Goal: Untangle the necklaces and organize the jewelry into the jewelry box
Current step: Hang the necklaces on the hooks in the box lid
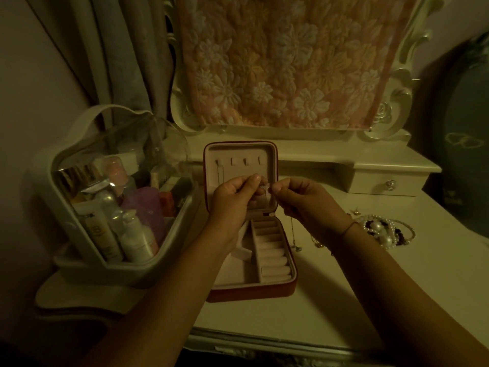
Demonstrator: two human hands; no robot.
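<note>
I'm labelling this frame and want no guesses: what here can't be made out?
Head view, all dim:
- The small piece pinched by left hand and right hand: too small, fingers cover it.
- Jewelry box left compartments: left forearm hides them.
- Pearl pile: right wrist overlaps its edge; strands cannot be counted.
- Thin chains beside the box: too faint to tell if tangled.

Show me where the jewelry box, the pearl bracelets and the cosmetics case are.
jewelry box [251, 294]: head view, red front wall.
pearl bracelets [377, 227]: head view, a large pearl.
cosmetics case [105, 274]: head view, white lower frame.
</note>
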